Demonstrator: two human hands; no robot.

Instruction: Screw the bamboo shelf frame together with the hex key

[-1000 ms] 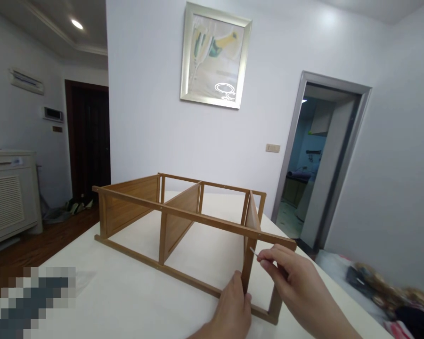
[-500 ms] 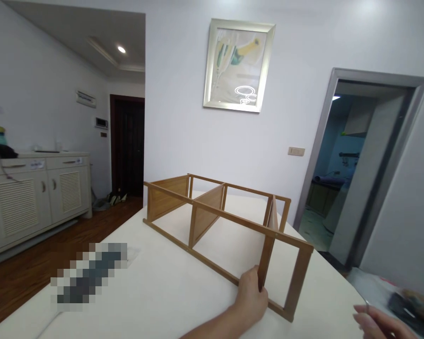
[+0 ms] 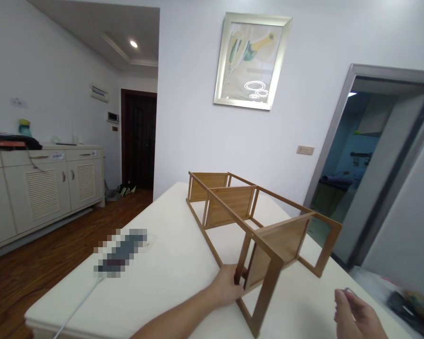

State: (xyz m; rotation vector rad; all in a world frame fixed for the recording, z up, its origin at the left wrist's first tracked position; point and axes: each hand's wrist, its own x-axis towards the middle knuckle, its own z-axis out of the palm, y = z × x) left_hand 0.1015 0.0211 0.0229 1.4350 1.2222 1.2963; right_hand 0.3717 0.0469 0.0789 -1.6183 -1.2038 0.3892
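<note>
One wooden rack (image 3: 273,247) with three panels (image 3: 233,205) is lying toward the right edge of the one table (image 3: 155,287), its long axis slanting from the near edge to the far left corner. One crossbar (image 3: 243,254) at its near end is being clasped by the left hand (image 3: 226,285), the nearer one. Ahead and left of the right hand (image 3: 356,315), the rack is extending; one thin metal piece (image 3: 349,293) is being pinched there, near the right edge.

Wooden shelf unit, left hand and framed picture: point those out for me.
Wooden shelf unit (image 3: 283,238), head view, on its nearest panel.
Left hand (image 3: 226,286), head view, on the back of the hand.
Framed picture (image 3: 253,61), head view, on the middle of its image.
</note>
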